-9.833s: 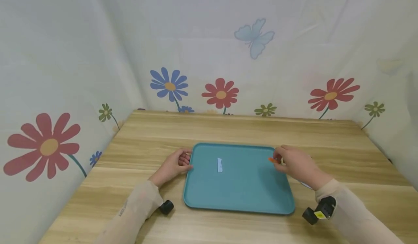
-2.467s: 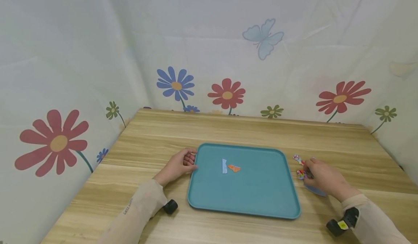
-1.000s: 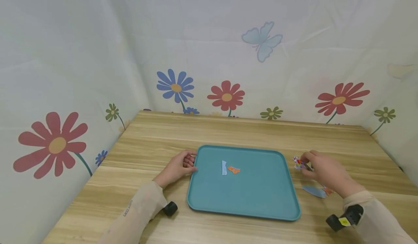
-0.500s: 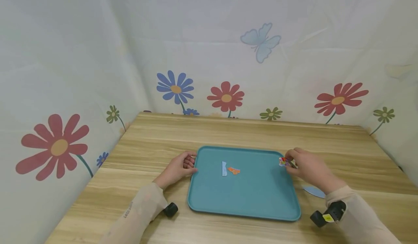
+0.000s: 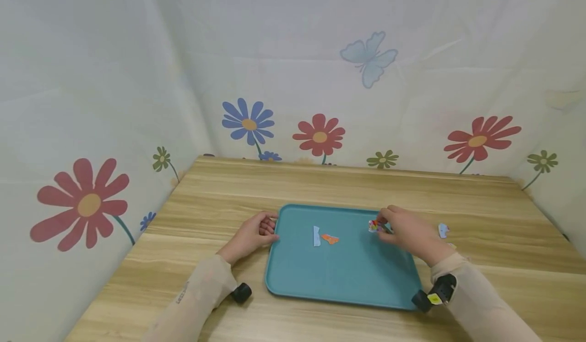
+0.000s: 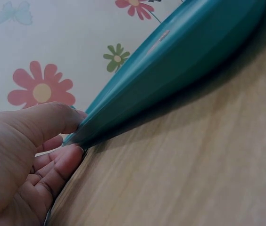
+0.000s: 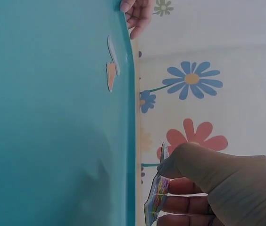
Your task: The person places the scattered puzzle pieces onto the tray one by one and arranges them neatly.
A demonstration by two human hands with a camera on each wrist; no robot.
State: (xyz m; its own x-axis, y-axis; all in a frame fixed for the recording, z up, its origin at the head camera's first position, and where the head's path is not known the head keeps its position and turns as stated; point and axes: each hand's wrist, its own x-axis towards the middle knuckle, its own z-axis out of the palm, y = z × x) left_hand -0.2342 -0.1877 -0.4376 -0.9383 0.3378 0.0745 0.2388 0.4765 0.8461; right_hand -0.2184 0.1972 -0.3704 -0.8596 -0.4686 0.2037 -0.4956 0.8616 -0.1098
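A teal tray (image 5: 343, 277) lies flat on the table. My left hand (image 5: 250, 235) holds its left rim, with the thumb against the edge and the fingers curled beside it. Above the tray's far right part, my right hand (image 5: 412, 232) pinches a multicoloured printed puzzle piece (image 5: 374, 226) between thumb and fingers; the right wrist view shows this piece (image 7: 156, 195) tilted and apart from the tray. Left of the tray's middle lie a narrow pale blue piece (image 5: 316, 235) and an orange piece (image 5: 330, 239), close together.
On the wooden table (image 5: 220, 189), right of the tray, lies a light blue piece (image 5: 443, 230), with another small piece partly hidden by my right arm. Behind the table hangs a white flowered cloth (image 5: 284, 67).
The orange piece joined the blue one on the tray earlier. My right hand then picked up the multicoloured piece right of the tray and carried it left over the tray. The left hand stayed.
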